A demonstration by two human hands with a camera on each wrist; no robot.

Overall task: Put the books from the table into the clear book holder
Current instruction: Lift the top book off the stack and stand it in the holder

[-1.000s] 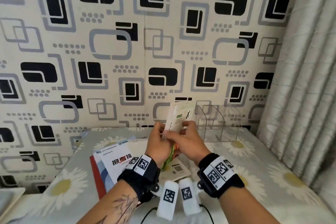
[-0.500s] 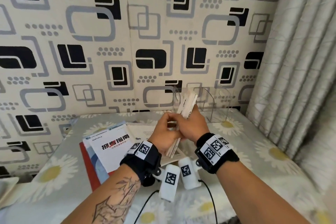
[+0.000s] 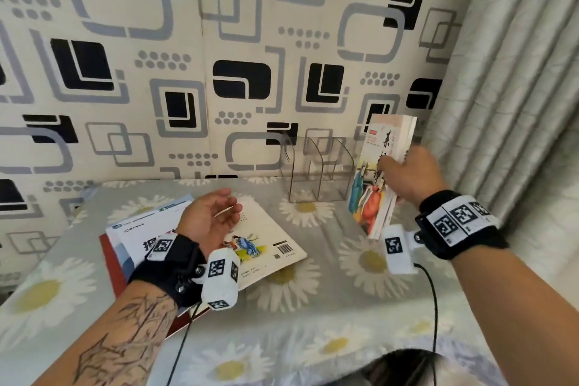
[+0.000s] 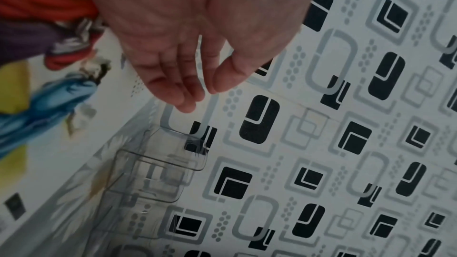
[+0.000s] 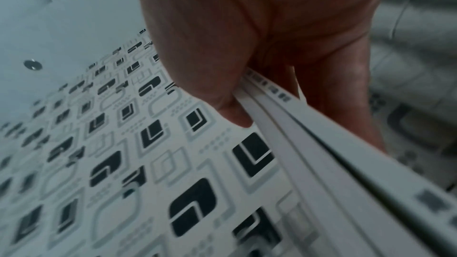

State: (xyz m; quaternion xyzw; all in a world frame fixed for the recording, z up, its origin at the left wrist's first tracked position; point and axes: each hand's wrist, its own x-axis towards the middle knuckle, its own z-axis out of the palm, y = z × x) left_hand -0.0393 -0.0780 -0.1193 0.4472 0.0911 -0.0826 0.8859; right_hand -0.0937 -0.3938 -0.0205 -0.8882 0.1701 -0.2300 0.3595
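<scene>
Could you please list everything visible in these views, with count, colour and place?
Held books: a few thin ones, white with colourful cover, upright, right of the holder.
Clear book holder: one, transparent, empty, by the wall.
Flat book: one, white with illustration, on the table.
Books beneath it: at least two, white-blue and red, at left.
Tablecloth: one, grey with daisies.
Curtain: one, pale, at right.
Left hand: empty, above the flat book.
Right hand: grips the held books.

Wall (image 3: 219,41): cream covering, black and grey rounded-square pattern, dotted clusters; vertical seam left of centre.
Curtain (image 3: 517,88): pale grey-white, pleated, hanging at right.
Bench (image 3: 313,307): covered by grey cloth printed with white daisies, yellow centres.
Light: soft, even.
</scene>
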